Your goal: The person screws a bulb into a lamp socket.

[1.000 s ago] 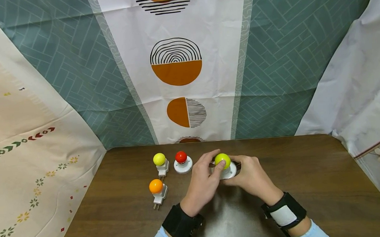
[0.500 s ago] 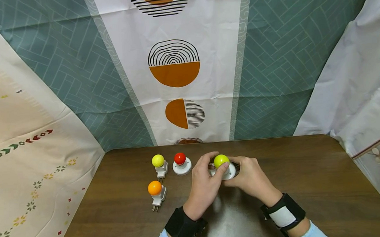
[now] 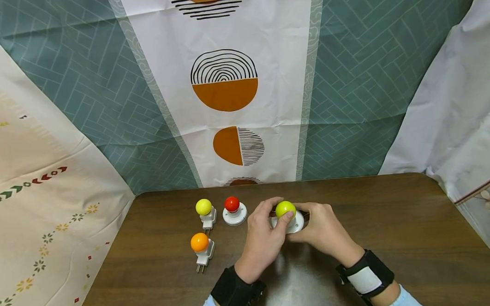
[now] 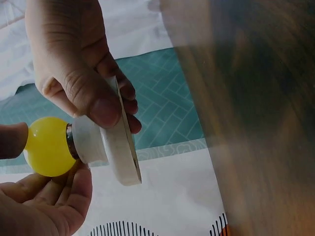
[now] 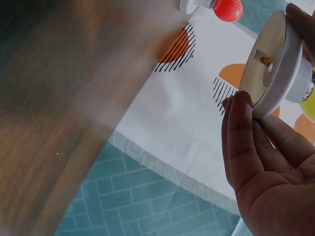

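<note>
In the head view my left hand (image 3: 264, 240) pinches a yellow-green bulb (image 3: 285, 208), its thumb on the near side of the globe. The bulb sits in a round white lamp holder (image 3: 295, 223), which my right hand (image 3: 325, 227) grips by the rim. From the left wrist view, the bulb (image 4: 47, 147) and lamp holder (image 4: 115, 152) are tilted sideways, and a narrow dark band of the bulb's base shows between them. The right wrist view shows the holder's flat underside (image 5: 266, 59) held off the table, with a brass-coloured contact in its recess.
Left of my hands, a red bulb (image 3: 232, 204) stands in another round white holder (image 3: 235, 217). Farther left lie a yellow bulb (image 3: 204, 207) and an orange bulb (image 3: 200, 242), each in a white plug-in socket. Patterned cloth (image 3: 283, 91) hangs behind the brown table (image 3: 399, 237).
My left thumb has slid slightly down and right on the yellow-green bulb. Both hands keep their hold, and the head view has shifted a little.
</note>
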{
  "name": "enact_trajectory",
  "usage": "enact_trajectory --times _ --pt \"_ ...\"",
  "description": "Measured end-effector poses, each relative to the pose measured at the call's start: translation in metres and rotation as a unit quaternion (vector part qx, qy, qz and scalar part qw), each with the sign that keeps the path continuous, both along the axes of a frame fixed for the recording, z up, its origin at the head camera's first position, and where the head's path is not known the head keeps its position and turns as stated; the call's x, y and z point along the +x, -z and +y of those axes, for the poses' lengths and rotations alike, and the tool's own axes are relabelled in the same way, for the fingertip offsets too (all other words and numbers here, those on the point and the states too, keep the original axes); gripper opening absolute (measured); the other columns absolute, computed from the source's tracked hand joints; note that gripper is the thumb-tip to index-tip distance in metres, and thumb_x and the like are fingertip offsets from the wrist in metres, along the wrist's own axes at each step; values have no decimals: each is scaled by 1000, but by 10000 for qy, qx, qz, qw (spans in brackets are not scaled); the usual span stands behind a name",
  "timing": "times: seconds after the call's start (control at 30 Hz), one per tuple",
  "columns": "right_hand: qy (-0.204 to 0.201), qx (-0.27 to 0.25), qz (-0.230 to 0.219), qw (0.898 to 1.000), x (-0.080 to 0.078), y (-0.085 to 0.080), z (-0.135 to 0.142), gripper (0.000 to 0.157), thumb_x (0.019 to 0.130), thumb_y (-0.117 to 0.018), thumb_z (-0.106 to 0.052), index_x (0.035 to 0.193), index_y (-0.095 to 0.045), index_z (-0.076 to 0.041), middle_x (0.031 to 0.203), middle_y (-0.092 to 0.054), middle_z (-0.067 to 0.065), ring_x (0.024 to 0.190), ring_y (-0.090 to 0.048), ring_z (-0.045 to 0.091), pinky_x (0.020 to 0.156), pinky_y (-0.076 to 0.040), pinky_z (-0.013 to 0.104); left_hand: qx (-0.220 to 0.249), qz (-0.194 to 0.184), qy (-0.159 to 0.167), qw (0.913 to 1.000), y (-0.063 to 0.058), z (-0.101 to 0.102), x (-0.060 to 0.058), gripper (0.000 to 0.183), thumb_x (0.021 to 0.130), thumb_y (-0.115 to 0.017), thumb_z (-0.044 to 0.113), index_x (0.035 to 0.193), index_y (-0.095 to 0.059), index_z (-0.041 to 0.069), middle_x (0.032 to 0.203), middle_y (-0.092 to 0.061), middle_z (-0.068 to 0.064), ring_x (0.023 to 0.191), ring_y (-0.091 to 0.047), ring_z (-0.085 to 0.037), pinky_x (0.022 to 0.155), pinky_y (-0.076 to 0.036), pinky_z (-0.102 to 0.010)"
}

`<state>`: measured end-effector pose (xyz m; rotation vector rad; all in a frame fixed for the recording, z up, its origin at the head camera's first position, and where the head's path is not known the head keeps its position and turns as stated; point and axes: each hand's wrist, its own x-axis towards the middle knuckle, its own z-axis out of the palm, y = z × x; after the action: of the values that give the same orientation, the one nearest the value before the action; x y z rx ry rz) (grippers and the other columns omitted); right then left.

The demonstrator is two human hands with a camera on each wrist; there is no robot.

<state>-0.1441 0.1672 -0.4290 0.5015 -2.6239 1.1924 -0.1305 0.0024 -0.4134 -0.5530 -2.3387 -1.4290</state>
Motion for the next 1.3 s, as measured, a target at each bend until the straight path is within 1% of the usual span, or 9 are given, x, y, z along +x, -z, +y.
enact_trajectory --times 0.17,0.27,0.4,0.5,0.6,0.8,0.9,1.07,1.3 --pt "-20 48 60 10000 -1 1 0 61 52 -87 -38 107 -67 -19 92 -61 -14 73 -56 0 60 -48 20 -155 42 224 9996 -2 -3 -3 29 89 -62 29 116 -57 17 108 -55 7 93 -52 -6 80 -46 -30" --pt "-66 54 82 9999 -1 1 1 61 52 -87 -39 105 -67 -18 91 -62 -13 73 -57 0 60 -48 21 -306 10 471 9984 -4 -5 -5 29 91 -60 28 117 -56 17 110 -55 7 96 -52 -5 82 -45 -29" --pt "-136 48 68 9999 -2 0 2 61 52 -88 -39 104 -67 -16 91 -62 -11 74 -57 1 61 -49 21 -443 -106 859 9953 -7 -10 -6 30 93 -57 26 121 -54 16 115 -53 7 103 -50 -5 87 -42 -27" --pt "-171 49 21 9998 -2 0 3 61 52 -88 -39 105 -66 -16 91 -61 -11 74 -57 1 61 -49 21 -454 -226 981 9939 -10 -11 -6 31 93 -57 26 123 -53 17 117 -52 8 106 -49 -5 90 -40 -26" --pt "-121 85 20 9999 -2 0 2 62 53 -88 -40 106 -66 -17 92 -62 -11 74 -57 1 61 -48 20 -379 -314 842 9952 -10 -10 -6 33 93 -57 29 124 -54 18 117 -52 8 105 -50 -5 88 -41 -26" --pt "141 153 157 9997 -2 -2 2 64 53 -87 -42 106 -67 -14 94 -63 -9 76 -57 2 62 -48 20 5 -345 158 9993 -5 -4 -2 43 89 -60 40 126 -53 19 115 -53 9 100 -51 -9 85 -44 -31" --pt "230 175 197 9994 -2 -3 1 64 52 -87 -42 106 -67 -12 94 -63 -7 77 -57 3 62 -47 20 138 -276 -75 9995 -4 -3 -1 45 87 -63 43 123 -54 19 112 -54 9 98 -52 -13 84 -44 -35" --pt "250 152 106 9995 -1 -4 1 65 53 -87 -41 106 -67 -11 95 -63 -6 76 -57 3 62 -47 20 149 -122 -157 9997 -3 -1 -1 41 85 -66 41 117 -58 16 108 -55 10 95 -52 -11 81 -45 -36" --pt "307 212 114 9992 0 -3 0 65 52 -87 -42 106 -67 -11 93 -63 -5 75 -57 3 61 -47 19 -21 25 -17 10000 -3 -1 0 34 88 -64 35 114 -58 15 106 -55 8 93 -51 -8 80 -46 -34"
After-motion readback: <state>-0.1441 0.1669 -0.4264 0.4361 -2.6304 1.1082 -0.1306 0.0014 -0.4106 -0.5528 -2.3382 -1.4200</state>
